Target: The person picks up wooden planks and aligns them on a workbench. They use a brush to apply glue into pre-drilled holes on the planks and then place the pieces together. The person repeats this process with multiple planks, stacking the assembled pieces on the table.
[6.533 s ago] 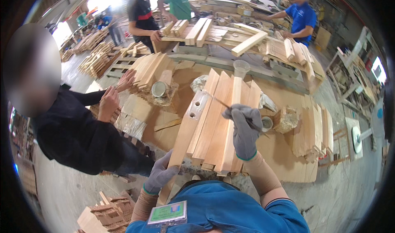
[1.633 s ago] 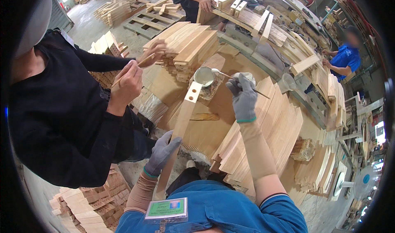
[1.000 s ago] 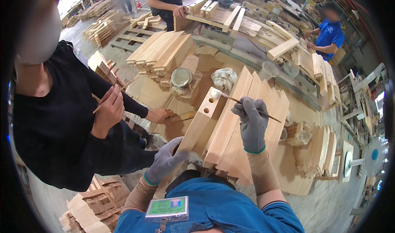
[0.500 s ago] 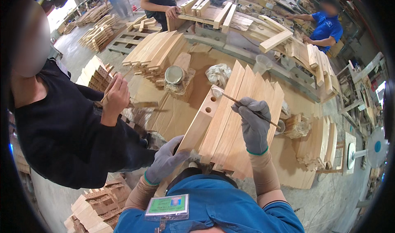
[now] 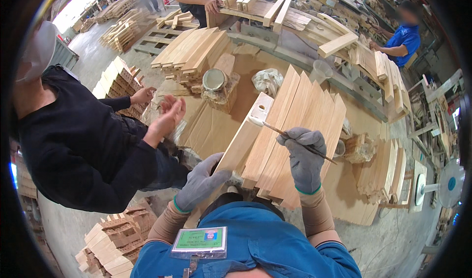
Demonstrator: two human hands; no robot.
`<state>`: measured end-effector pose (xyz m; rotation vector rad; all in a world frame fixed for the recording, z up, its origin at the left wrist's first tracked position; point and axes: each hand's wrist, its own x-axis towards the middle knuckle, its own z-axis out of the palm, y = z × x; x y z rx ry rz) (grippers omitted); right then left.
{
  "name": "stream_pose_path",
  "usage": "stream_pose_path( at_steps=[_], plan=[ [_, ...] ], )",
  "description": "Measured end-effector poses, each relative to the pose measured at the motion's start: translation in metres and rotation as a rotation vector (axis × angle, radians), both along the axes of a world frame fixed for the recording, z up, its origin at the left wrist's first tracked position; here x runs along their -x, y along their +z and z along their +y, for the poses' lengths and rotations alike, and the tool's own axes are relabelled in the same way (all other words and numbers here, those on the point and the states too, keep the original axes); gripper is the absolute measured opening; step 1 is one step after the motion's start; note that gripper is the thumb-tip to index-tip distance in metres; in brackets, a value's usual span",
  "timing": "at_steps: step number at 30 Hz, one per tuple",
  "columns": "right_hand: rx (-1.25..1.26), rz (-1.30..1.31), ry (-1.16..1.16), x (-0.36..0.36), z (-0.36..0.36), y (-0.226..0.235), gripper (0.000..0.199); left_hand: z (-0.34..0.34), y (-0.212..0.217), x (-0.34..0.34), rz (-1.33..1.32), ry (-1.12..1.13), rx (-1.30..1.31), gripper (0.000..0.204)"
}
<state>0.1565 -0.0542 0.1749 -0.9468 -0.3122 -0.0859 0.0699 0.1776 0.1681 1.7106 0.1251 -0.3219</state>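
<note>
My left hand, in a grey glove, is wrapped round the near end of a long pale wooden bar. The bar's far end face has a round hole and a wet white smear. In my gloved right hand is a thin brush, pinched by its handle. The brush's white-coated tip touches the near part of that end face, where it covers the second hole. Under and beside the bar, several wooden boards lie side by side, tilted away from me.
A round pot stands on a crusted block beyond the bar, beside a white crumpled cloth. Board stacks lie far left and right. A person in black stands close on my left. A fan is at far right.
The brush tip has moved from the far hole toward me onto the nearer one, and white now coats the end face. The neighbour's hands have shifted and opened.
</note>
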Motion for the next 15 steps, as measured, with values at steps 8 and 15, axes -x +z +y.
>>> stream_pose_path(
  at_steps=[8,15],
  plan=[
    [-0.046,0.063,-0.034,-0.001,0.001,0.010,0.012,0.004,-0.006,0.000,0.030,0.004,-0.014,0.053],
    [0.396,0.028,0.045,-0.031,-0.018,0.090,0.005,0.002,-0.004,0.010,-0.013,0.024,-0.077,0.052]
  ],
)
